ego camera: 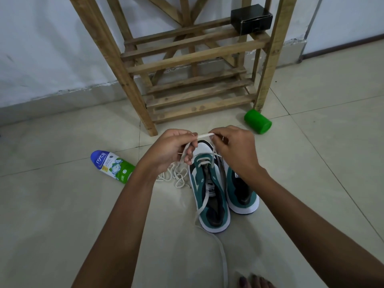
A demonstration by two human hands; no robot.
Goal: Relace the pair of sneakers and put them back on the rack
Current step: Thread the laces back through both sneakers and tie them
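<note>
Head view: 2 sneakers sit side by side on the tile floor [311, 183], directly in front of the wooden rack [193, 94], toes toward it, heels toward the person. Left sneaker [209, 196] has lace through only the toe-end eyelets; right sneaker [241, 190] shows no lace, though the right forearm covers much of it.

Hands: left hand [172, 150] is curled round a stretch of white lace [204, 135]; right hand [234, 146] pinches the same stretch near its tip. The lace runs taut and level between them, just above the left sneaker's toe. A loose tangle of lace [176, 175] lies on the floor beside that shoe, below the left hand.

Key relation: the sneaker's long axis points away from the person, toward the rack; the next open eyelets lie below and nearer than the hands, so threading likely works back toward the heel. Right hand is nearer the lace tip.

Hard to tell: eyelets under the hands are hidden, and whether the tangle is 1 lace or 2. Another lace end trails to the bottom edge. A powder bottle [113, 166] and green cup [257, 121] lie well apart from the shoes.
</note>
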